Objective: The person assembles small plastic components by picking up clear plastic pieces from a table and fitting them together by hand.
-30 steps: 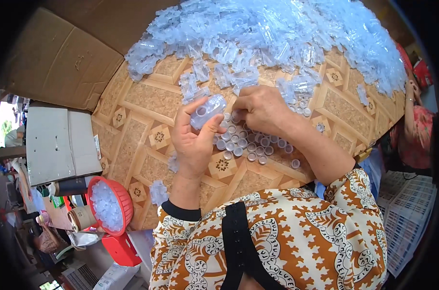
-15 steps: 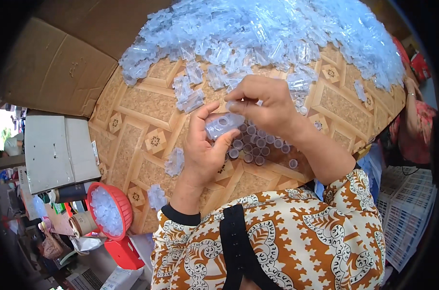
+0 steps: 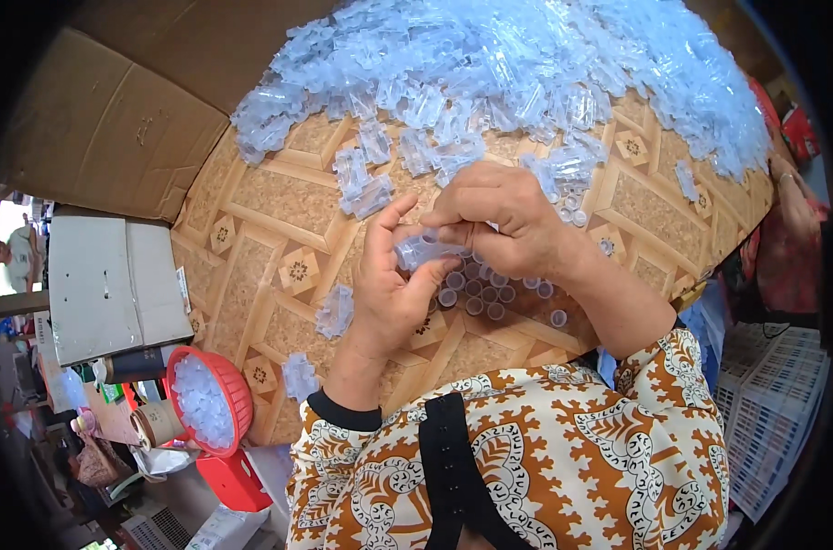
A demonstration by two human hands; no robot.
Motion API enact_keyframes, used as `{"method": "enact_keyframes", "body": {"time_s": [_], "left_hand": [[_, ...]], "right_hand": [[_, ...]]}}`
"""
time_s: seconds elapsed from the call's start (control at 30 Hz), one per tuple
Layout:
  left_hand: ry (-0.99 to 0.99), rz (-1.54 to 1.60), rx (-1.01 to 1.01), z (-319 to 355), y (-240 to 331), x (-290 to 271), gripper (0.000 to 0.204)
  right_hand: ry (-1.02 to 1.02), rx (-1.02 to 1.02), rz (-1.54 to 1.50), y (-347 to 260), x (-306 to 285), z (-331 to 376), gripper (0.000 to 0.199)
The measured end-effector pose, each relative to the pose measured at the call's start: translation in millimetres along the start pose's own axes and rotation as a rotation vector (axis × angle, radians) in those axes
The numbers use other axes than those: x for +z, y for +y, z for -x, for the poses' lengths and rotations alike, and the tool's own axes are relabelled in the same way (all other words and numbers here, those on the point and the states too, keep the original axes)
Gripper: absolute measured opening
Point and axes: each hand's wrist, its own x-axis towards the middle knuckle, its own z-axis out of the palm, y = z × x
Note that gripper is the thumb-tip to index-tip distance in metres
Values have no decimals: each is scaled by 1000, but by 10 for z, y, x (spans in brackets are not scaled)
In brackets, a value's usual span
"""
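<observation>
My left hand [image 3: 387, 289] is closed around a clear, hollow plastic piece [image 3: 414, 252], its thumb along the near side and its fingers behind. Over the upper right of that piece, my right hand [image 3: 508, 218] has its thumb and fingers pinched together. Its fingertips hide whatever small part may be between them. Small round translucent caps [image 3: 490, 295] lie on the table just below my right hand. Several loose clear plastic pieces [image 3: 352, 174] rest beyond my left hand, with one more [image 3: 335, 310] beside my left wrist.
A large heap of clear plastic pieces [image 3: 499, 60] covers the table's far side. Cardboard [image 3: 104, 124] stands along the left edge of the wood-patterned table [image 3: 270, 202]. A red basket [image 3: 239, 403] of translucent pieces stands lower left. Another person's arm [image 3: 792, 202] shows at far right.
My right hand has come down onto the plastic piece, whose round hole is now covered by the fingers. The piece has tilted in my left hand. A person appears at the far left.
</observation>
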Motion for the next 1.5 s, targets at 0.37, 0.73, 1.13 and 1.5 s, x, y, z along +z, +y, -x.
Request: {"method": "enact_keyframes", "body": {"time_s": [0.37,0.73,1.13,1.5], "left_hand": [[-91,75,35,2,-24,39,73],[-68,-172,124,46,44,18,75],[2,-235,207,43,202,42,67],[-7,-121,192,-82,-10,146,70]], "right_hand": [[-220,698,-649,11,-57,-39,13],[-238,920,-756,40,47,-21,32],[-164,1041,-760,-237,68,-208,32],[-210,986,-840,224,75,-74,37]]}}
